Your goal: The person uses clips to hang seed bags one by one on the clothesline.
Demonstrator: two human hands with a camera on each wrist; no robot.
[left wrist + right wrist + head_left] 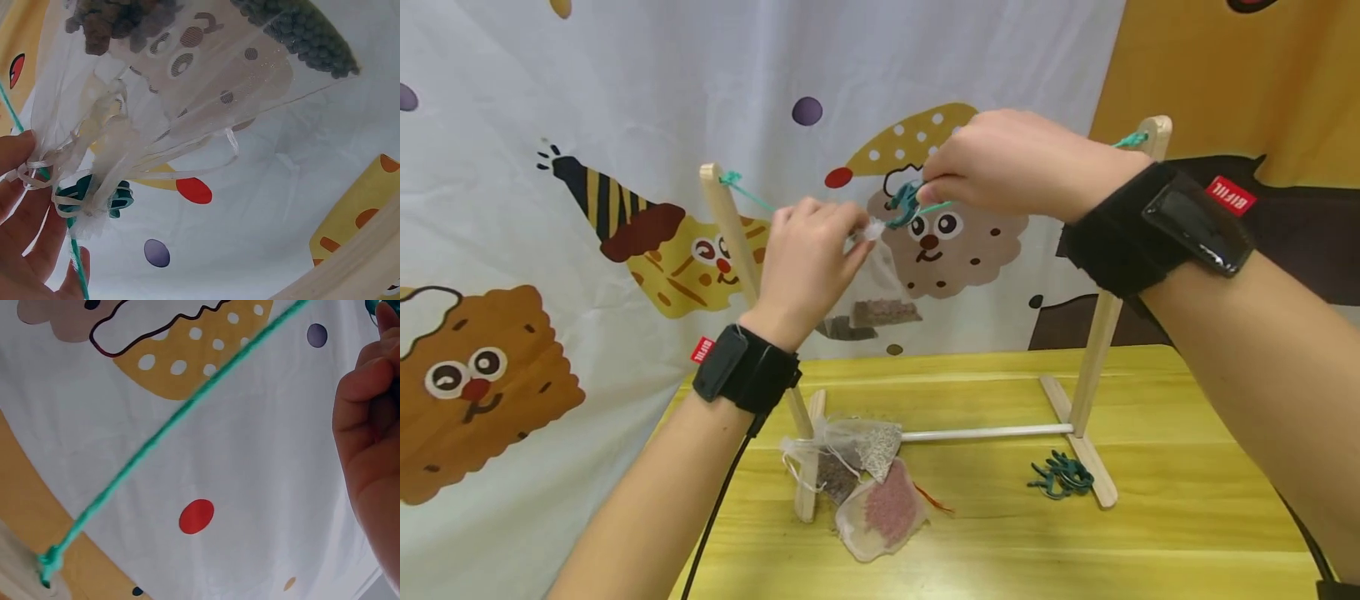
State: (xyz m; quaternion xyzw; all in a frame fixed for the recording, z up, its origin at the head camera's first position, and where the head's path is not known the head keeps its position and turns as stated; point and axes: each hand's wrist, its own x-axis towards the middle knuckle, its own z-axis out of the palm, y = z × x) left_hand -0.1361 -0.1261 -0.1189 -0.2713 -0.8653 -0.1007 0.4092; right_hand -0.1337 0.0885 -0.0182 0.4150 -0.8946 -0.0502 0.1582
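Observation:
My left hand (812, 258) pinches the gathered neck of a sheer white drawstring bag (877, 271) at the green cord (752, 198). Brown chunks (125, 22) fill the bottom of this bag. Beside it hangs a second sheer bag with dark green beads (300, 34). A teal plastic clip (76, 190) sits on the cord by the bag's neck and white ribbons. Just right of the left hand, my right hand (992, 162) pinches a teal clip (905, 202) between thumb and fingers, close to the cord.
The cord is tied between two wooden posts (1097, 358), joined low down by a white rod (988, 433). Several filled mesh bags (891, 508) lie on the yellow wood-grain table (992, 542) near the left foot. Loose teal clips (1062, 475) lie by the right foot. A cartoon-printed curtain (685, 67) hangs behind.

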